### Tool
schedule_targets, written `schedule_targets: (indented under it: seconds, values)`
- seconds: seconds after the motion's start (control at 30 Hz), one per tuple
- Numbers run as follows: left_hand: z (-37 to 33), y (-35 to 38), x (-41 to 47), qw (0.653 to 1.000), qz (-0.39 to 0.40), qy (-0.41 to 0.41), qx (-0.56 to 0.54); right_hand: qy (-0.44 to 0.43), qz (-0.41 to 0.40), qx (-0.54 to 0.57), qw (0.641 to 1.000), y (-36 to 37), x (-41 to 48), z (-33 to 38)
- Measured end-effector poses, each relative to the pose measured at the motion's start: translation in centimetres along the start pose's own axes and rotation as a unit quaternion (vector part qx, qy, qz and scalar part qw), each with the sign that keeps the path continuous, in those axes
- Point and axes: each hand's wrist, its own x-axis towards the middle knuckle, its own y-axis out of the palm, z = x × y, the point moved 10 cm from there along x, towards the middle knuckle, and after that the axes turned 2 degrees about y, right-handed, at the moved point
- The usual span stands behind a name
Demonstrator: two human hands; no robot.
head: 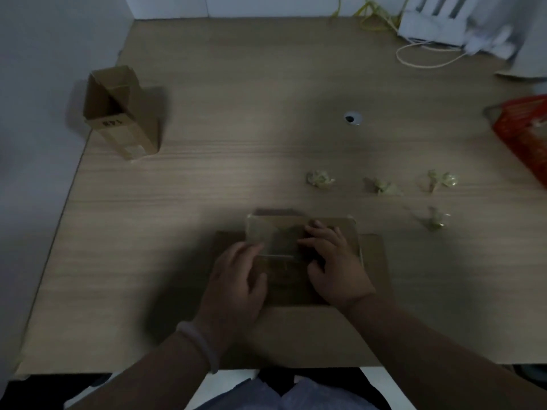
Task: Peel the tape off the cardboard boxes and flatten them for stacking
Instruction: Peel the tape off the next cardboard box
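Table [207, 179]: pale brown, horizontal wood grain. Near cardboard box [278, 229] and far-left cardboard box [133, 122]: plain brown, the latter bearing dark characters. Tape wads [321, 179], right: translucent yellowish, possibly greenish in dim light. Basket [527, 134], far right: red.

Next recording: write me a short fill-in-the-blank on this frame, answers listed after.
The crumpled yellowish tape wads on the wooden table number ___.
The tall open brown cardboard box stands at the table's far ___ side.
The plastic mesh basket at the right edge is ___.
The low brown cardboard box is pressed by ___ hands, the left hand and right hand.
Answers: four; left; red; both.
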Motion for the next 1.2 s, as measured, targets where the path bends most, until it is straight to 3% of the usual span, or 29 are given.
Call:
schedule_targets:
  seconds: [0.1,0.2,0.3,0.4,0.5,0.73,0.87,1.03,1.2]
  values:
    - [-4.1,2.8,3.2,0.984,0.036,0.095,0.148,0.048,-0.019,0.064,0.997,-1.4,0.0,-0.8]
    - [-4.0,6.8,4.9,0.961,0.114,0.097,0.235,0.063,-0.074,0.074,0.992,-3.5,-0.3,-1.8]
    - [-3.8,7.1,4.8,0.947,0.11,0.099,0.284,0.128,-0.149,0.042,0.98,-5.4,-0.3,-5.7]
    - [-4.2,7.0,4.6,0.951,0.096,0.113,0.272,0.314,-0.047,0.122,0.94,-3.4,0.2,-12.0]
    - [-4.0,7.0,4.8,0.95,0.098,0.107,0.276,0.385,-0.004,0.245,0.89,-1.9,0.8,-14.4]
    - [-4.1,7.1,4.8,0.945,0.099,0.11,0.29,0.355,0.015,0.34,0.871,-2.3,3.0,-14.2]
    - [-4.1,7.0,4.8,0.945,0.094,0.105,0.296,0.334,0.046,0.313,0.888,-3.1,3.5,-14.0]
    - [-4.5,6.7,4.8,0.949,0.086,0.101,0.286,0.275,0.083,0.164,0.944,-4.4,5.1,-13.3]
    - [-4.5,6.6,4.7,0.951,0.08,0.104,0.28,0.297,0.125,0.162,0.933,-3.6,6.2,-12.9]
